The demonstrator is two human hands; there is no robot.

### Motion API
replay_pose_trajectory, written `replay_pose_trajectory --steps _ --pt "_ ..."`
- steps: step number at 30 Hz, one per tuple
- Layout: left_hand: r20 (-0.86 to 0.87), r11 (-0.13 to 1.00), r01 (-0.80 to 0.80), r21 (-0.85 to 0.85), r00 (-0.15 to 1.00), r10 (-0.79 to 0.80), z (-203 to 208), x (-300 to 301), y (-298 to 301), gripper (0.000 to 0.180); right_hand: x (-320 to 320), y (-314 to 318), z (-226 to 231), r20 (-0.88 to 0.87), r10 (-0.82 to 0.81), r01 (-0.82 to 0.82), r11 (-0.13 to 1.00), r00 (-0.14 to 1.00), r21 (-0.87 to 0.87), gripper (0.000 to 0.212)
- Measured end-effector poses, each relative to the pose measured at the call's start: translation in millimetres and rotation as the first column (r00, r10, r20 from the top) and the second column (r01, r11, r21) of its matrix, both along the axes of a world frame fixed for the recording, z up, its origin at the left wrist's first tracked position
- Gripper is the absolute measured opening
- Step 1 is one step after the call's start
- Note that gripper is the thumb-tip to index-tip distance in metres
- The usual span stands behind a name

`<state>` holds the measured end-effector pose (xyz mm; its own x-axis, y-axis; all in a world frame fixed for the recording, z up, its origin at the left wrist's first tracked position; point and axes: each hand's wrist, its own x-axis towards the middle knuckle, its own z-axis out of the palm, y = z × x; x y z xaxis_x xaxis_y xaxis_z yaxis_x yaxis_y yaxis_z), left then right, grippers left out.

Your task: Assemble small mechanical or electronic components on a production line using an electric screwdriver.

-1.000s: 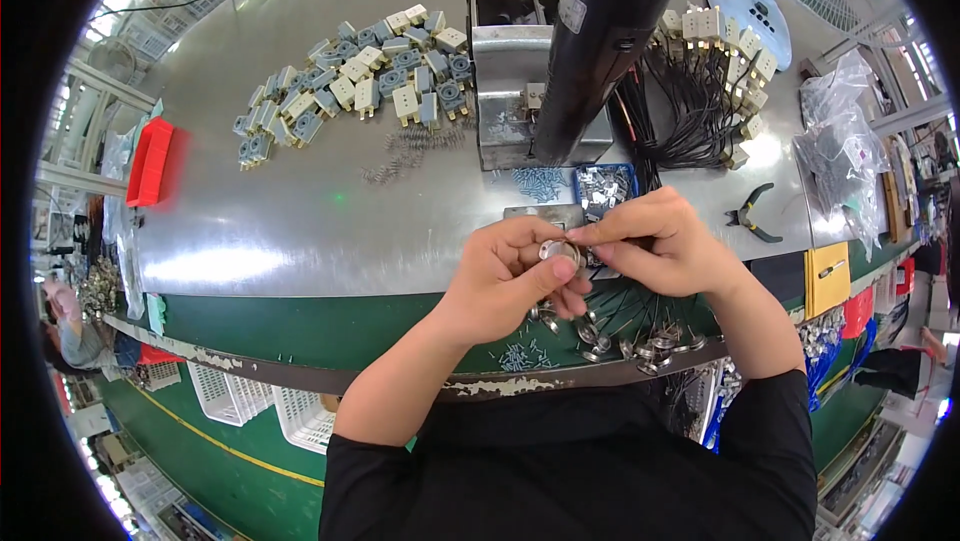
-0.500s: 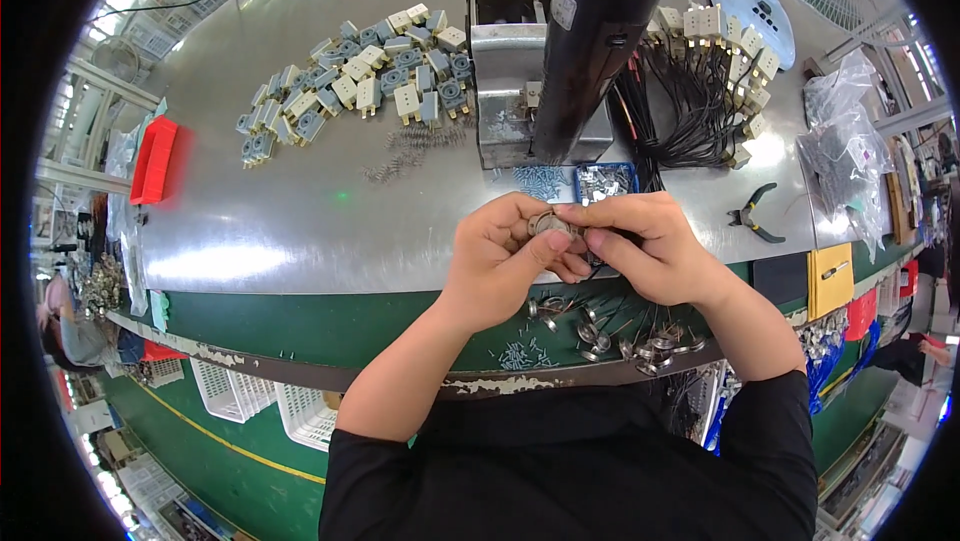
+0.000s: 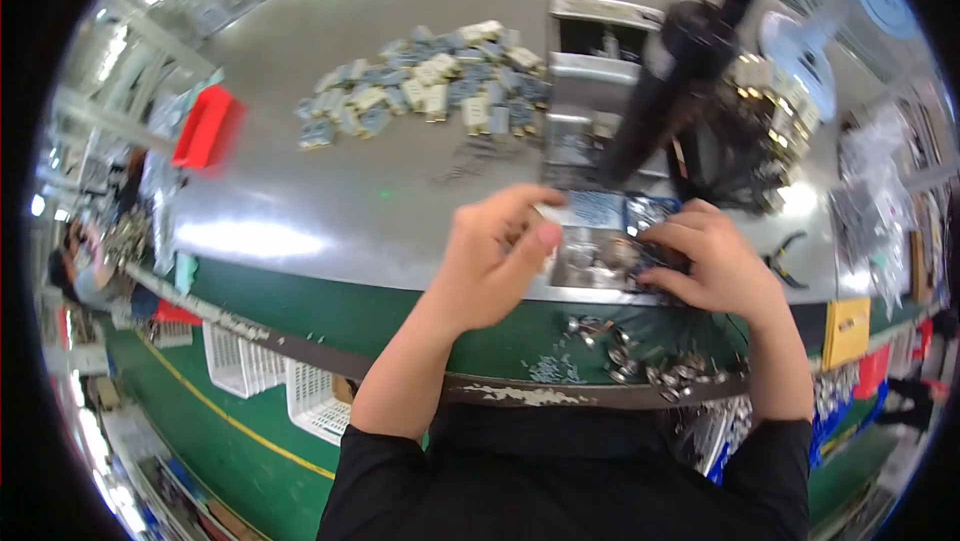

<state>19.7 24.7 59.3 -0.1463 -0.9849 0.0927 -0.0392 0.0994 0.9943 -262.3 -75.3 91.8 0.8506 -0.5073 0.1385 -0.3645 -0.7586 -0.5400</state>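
The left hand (image 3: 488, 266) has its fingers clamped on a pale, shiny, blurred piece (image 3: 552, 215) above the grey metal tabletop (image 3: 370, 226), while the right hand (image 3: 730, 266), its grip impossible to tell, curls over dark pieces (image 3: 668, 258) beside round silver metal parts (image 3: 605, 258).

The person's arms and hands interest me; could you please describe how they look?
The left sleeve and right sleeve are short and black, without visible markings, leaving both forearms bare. The left hand and right hand are ungloved, and no watch shows.
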Motion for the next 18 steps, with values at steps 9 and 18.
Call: replay_pose_trajectory --steps 9,18 --pt "0.720 0.729 -0.327 -0.602 0.174 0.672 -23 122 -61 0.031 -10 -5 -12 -0.170 -0.159 0.160 0.987 0.972 -0.010 0.026" --pt "0.912 0.828 -0.446 -0.339 0.061 0.406 -27 113 -112 0.037 -15 -19 -13 -0.188 -0.141 0.144 0.990 0.972 0.001 0.021"
